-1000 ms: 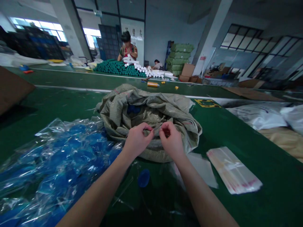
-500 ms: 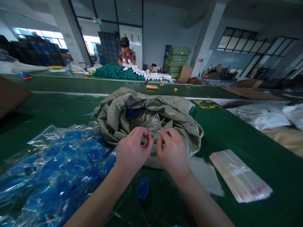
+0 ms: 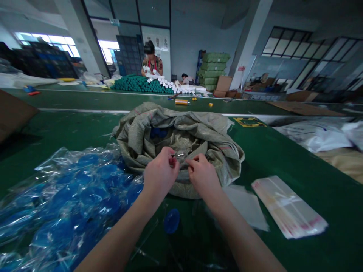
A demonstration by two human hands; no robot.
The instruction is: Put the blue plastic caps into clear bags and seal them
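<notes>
Left hand and right hand are held in narrow pinches at the mouth of a grey-green woven plastic sack; anything gripped cannot be made out. Blue items remain inside; a heap of clear bags with blue contents lies left of the grips, a flat stack of clear poly bags right.

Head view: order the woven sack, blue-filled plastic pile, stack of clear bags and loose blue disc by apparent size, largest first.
1. Blue-filled plastic pile and woven sack: unsure, the pile lies nearer the camera.
2. Stack of clear bags
3. Loose blue disc
</notes>
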